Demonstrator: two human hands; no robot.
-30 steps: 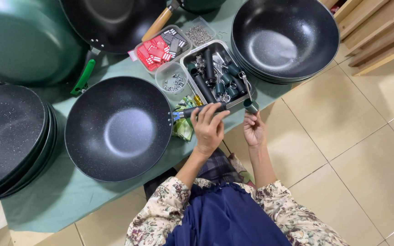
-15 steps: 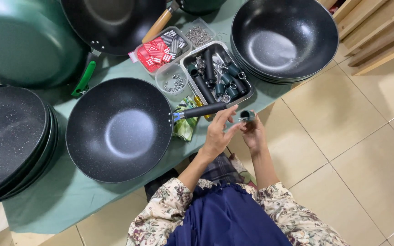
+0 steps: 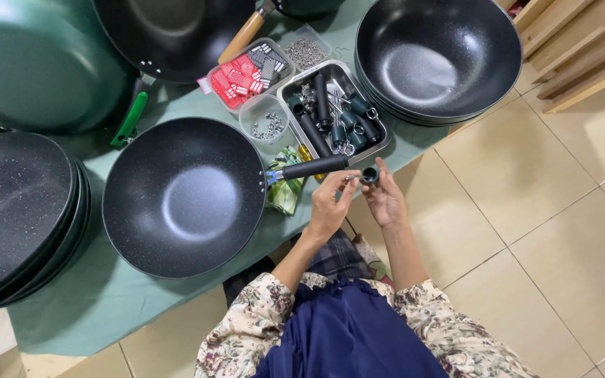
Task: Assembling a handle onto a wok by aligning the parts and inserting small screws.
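A black speckled wok (image 3: 183, 196) sits on the green-covered table (image 3: 106, 308), its black handle (image 3: 314, 168) pointing right. Just past the handle's tip, my right hand (image 3: 388, 203) pinches a small dark green end cap (image 3: 369, 173). My left hand (image 3: 330, 204) is beside it, fingertips closed on a small metal part (image 3: 350, 178) that touches the cap. Neither hand grips the handle.
A metal tray (image 3: 381, 140) of dark handles and hardware, a clear tub of screws (image 3: 269, 126) and a box of red packets (image 3: 246, 70) lie behind the handle. Stacked woks stand at the far right (image 3: 439, 56) and left (image 3: 15, 210). A green wok (image 3: 36, 63) and wooden planks (image 3: 582, 49) are farther back.
My left hand has let go of the wok handle's end. Both hands have come together just past its tip, with the cap now between them.
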